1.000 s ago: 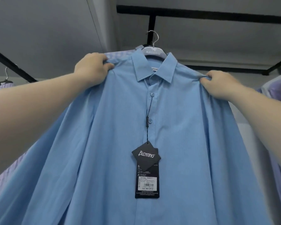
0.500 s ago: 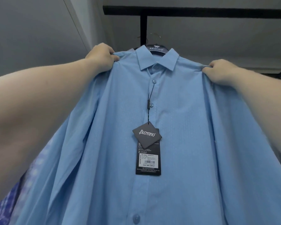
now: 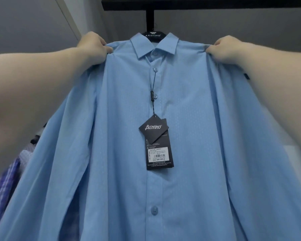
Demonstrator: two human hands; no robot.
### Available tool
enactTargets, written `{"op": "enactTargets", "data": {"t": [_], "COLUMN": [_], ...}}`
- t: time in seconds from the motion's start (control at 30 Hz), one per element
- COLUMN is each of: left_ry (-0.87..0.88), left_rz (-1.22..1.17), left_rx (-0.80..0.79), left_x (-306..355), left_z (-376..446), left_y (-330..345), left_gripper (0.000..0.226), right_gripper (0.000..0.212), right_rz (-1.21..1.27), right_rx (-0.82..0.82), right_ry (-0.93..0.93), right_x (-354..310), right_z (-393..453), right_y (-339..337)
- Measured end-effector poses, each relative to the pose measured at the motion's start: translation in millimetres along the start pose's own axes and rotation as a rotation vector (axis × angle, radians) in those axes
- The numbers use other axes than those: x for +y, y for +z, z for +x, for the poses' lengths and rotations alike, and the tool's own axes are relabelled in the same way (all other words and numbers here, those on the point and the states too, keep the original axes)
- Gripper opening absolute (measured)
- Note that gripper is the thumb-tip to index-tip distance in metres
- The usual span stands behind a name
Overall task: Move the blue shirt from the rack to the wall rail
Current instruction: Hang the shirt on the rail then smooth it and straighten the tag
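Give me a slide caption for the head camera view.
Both hands hold a tagged blue shirt by its shoulders.

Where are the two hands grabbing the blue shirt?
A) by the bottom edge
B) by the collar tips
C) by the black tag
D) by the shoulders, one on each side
D: the left hand pinches the cloth at one shoulder of the blue shirt and the right hand pinches the other, while the collar and the black tag hang free between them.
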State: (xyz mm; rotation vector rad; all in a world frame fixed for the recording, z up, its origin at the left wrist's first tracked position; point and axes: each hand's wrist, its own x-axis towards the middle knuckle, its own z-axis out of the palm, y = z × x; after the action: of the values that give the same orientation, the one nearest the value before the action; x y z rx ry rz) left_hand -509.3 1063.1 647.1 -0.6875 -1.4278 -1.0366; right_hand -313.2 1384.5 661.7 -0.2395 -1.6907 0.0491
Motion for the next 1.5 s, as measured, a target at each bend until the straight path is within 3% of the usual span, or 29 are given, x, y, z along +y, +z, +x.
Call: {"op": "enactTargets", "data": {"t": [0.23, 0.4, 0.77, 1.13, 1.5], "left_ry": [-0.002, 0.000, 0.119, 0.232, 0.426], "left_rz": [0.023, 0.043, 0.291, 0.325, 0.193], "left_rx": [-0.012, 0.022, -0.080, -0.079, -0.212], "left_x": [-12.2, -8.9, -31.3, -44.5, -61.4], "left_z": [-13.7, -25.3, -53.8, -107.7, -207.4], "left_y": [-8.7, -10.3, -18.0, -37.5, -51.0], "left_gripper": [0.023, 0.028, 0.049, 0.047, 0.036], "right_gripper": [0.046, 0.042, 0.059, 0.062, 0.056], "right_rz": [0.022, 0.087, 0.093, 0.042, 0.059], "right_rx": [-0.022, 0.072, 0.095, 0.205, 0.060], "right_ry": [0.009, 0.013, 0.075, 0.089, 0.017], "right_x": [0.8, 4.8, 16.9, -6.0, -35.9], "right_z": [-15.6, -28.3, -61.1, -126.4, -232.5], "right_y": [15.8, 20.5, 47.7, 61.1, 61.2]}}
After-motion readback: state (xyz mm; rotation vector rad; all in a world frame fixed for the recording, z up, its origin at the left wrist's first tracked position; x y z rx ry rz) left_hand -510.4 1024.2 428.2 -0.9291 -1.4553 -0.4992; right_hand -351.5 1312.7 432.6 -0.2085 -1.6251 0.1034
